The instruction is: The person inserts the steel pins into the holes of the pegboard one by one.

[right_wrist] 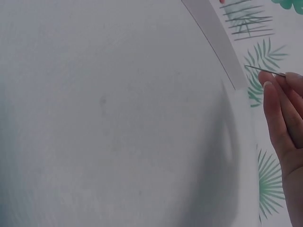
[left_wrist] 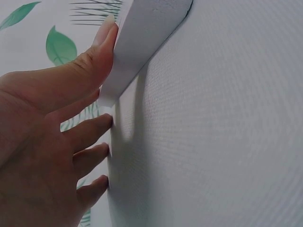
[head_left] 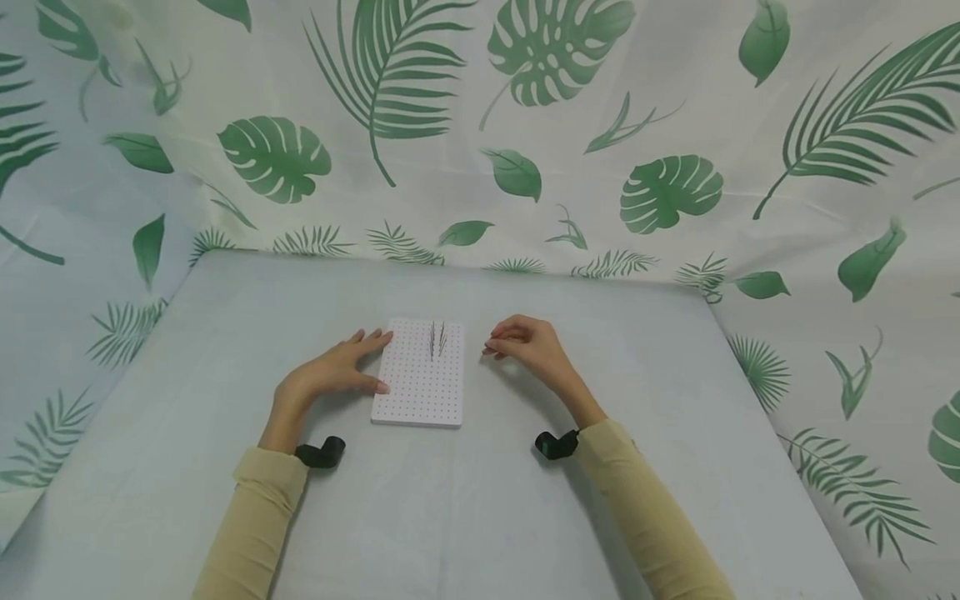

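Observation:
A white foam block (head_left: 420, 392) printed with a grid of small dots lies on the table. Several thin dark needles (head_left: 437, 340) stand in two rows toward its far right part; the right wrist view shows the needles (right_wrist: 248, 21) side on. My left hand (head_left: 337, 365) rests along the block's left edge, thumb and fingers spread, the thumb (left_wrist: 102, 49) against its side. To the right of the block, my right hand (head_left: 531, 346) pinches one slender metal needle (right_wrist: 258, 69) between thumb and fingertips, its point directed toward the block.
A pale cloth covers the table (head_left: 450, 517), with a leaf-printed curtain (head_left: 555, 192) behind it and at both sides. Black wrist cameras (head_left: 557, 446) sit at the sleeve cuffs, low over the table.

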Available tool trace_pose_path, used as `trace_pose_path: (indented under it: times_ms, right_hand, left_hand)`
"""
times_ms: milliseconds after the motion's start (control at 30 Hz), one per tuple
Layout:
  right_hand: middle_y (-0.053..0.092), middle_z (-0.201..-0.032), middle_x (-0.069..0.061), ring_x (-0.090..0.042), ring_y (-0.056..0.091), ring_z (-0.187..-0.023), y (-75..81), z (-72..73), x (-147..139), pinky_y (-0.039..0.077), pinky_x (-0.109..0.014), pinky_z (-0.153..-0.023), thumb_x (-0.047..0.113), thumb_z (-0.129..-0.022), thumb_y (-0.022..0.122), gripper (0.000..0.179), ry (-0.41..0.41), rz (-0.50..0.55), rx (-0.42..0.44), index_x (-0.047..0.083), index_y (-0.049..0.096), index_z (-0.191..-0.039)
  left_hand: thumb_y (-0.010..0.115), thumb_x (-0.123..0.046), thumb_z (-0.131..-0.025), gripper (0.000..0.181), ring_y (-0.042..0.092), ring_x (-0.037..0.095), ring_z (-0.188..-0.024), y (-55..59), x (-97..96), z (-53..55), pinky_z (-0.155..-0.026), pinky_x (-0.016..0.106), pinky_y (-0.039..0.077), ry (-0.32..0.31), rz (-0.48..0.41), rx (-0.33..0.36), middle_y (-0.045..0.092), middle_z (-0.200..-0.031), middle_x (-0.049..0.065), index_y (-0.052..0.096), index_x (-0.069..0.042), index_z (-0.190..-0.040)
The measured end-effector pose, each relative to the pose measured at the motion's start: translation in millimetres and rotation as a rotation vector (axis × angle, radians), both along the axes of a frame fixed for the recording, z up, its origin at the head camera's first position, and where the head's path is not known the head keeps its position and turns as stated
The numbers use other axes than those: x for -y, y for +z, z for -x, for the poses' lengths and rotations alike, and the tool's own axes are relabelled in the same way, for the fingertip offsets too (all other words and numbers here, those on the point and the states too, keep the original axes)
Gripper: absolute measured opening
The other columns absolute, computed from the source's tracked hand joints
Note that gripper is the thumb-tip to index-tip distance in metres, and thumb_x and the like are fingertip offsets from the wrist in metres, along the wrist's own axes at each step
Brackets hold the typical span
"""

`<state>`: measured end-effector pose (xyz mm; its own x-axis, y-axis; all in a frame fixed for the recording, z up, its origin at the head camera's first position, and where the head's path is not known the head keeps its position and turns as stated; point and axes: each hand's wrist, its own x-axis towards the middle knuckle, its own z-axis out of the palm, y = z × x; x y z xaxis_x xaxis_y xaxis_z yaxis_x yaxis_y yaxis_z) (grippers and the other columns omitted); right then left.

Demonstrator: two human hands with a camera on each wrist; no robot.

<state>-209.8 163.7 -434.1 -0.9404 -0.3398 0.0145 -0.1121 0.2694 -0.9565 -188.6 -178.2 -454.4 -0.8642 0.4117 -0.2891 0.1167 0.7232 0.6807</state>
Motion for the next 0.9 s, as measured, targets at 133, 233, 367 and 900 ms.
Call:
trace_pose_path:
  times_ms: [133,233,367,900]
  right_hand:
    - [0.075,-0.104,-0.029,-0.043,0.075,-0.097,-0.9,1.4,6.1,0.06,-0.057,-0.087,-0.003,-0.093,0.071,0.015,0.002,0.007,0.008,-0.012,0.066,-0.104]
    - [0.075,-0.103,-0.029,-0.044,0.075,-0.097,-1.6,2.1,10.1,0.06,-0.058,-0.088,-0.003,-0.093,0.071,0.014,0.003,0.015,0.01,-0.012,0.066,-0.103]
    - [0.075,-0.101,-0.029,-0.047,0.074,-0.097,-1.7,1.9,15.8,0.059,-0.06,-0.087,-0.003,-0.092,0.071,0.014,0.012,0.022,0.003,-0.012,0.066,-0.103]
    - [0.076,-0.099,-0.028,-0.044,0.075,-0.095,-6.1,2.3,37.8,0.06,-0.058,-0.087,-0.002,-0.092,0.072,0.014,0.045,0.035,-0.001,-0.011,0.068,-0.102]
  left_hand:
    - [0.081,-0.031,-0.087,0.095,0.004,0.048,-0.158,0.9,0.1,-0.2,-0.123,0.071,0.009,0.0,0.0,0.0,0.018,-0.17,0.019,0.028,-0.01,-0.163]
    - [0.081,-0.031,-0.087,0.094,0.003,0.047,-0.158,0.9,-0.1,0.0,-0.124,0.071,0.009,0.004,0.0,0.005,0.018,-0.171,0.018,0.028,-0.01,-0.163]
    - [0.081,-0.031,-0.087,0.094,0.004,0.046,-0.158,-0.8,-0.5,1.2,-0.123,0.071,0.009,0.008,0.006,0.004,0.018,-0.171,0.017,0.028,-0.011,-0.163]
    - [0.081,-0.031,-0.088,0.094,0.003,0.047,-0.158,-1.7,1.0,2.3,-0.124,0.071,0.009,0.002,0.006,0.003,0.017,-0.171,0.018,0.028,-0.011,-0.163]
